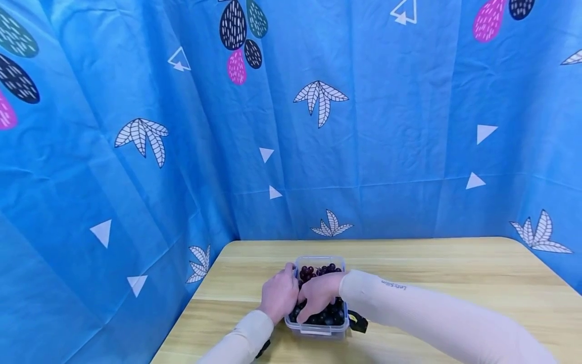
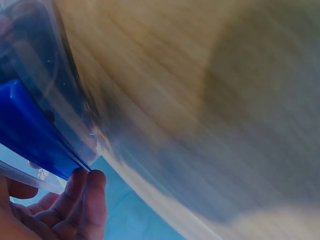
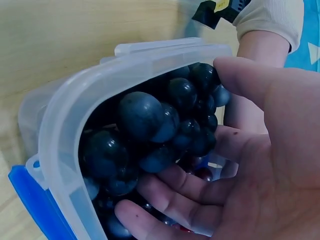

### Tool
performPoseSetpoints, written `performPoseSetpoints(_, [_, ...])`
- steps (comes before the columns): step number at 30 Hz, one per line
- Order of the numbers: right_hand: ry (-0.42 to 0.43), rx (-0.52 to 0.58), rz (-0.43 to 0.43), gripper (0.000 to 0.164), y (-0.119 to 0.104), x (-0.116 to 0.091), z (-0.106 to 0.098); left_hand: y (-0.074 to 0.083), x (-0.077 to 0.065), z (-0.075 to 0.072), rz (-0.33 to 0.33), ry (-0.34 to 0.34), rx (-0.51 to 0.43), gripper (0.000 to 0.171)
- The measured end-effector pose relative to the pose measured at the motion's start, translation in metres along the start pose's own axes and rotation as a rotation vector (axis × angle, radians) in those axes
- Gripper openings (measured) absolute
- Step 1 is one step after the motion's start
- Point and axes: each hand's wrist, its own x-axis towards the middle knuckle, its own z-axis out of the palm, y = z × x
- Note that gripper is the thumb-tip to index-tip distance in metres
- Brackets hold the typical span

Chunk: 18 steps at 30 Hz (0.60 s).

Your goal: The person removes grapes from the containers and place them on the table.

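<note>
A clear plastic food container (image 1: 318, 332) with blue side latches stands on the table, filled with dark grapes (image 3: 140, 116). My left hand (image 1: 279, 296) grips its left side; in the left wrist view the fingertips (image 2: 95, 182) lie against a blue latch (image 2: 30, 130), with the thumb toward the rim. Inside the container, my right hand (image 3: 240, 165) holds some of the dark grapes, its fingers bent under them and its thumb at their other side. Smaller reddish grapes (image 1: 306, 273) show at the container's far end.
The container stands on a light wood table (image 1: 432, 273). A blue patterned curtain (image 1: 382, 151) hangs behind the table and along its left. A black strap piece with a yellow mark (image 1: 357, 321) shows at the container's right.
</note>
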Motion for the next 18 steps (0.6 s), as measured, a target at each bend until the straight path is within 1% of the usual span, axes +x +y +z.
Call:
performPoseSetpoints(7, [-0.006, 0.030, 0.025, 0.016, -0.003, 0.002, 0.004, 0.000, -0.001, -0.001, 0.006, -0.009, -0.005, 0.031])
performPoseSetpoints(13, [0.037, -0.009, 0.035, 0.020, -0.007, 0.003, 0.008, -0.001, -0.001, -0.002, 0.004, -0.002, 0.000, 0.030])
performPoseSetpoints(18, [0.084, 0.006, 0.026, 0.022, -0.007, 0.000, 0.011, -0.001, -0.001, -0.002, 0.007, 0.001, 0.011, 0.030])
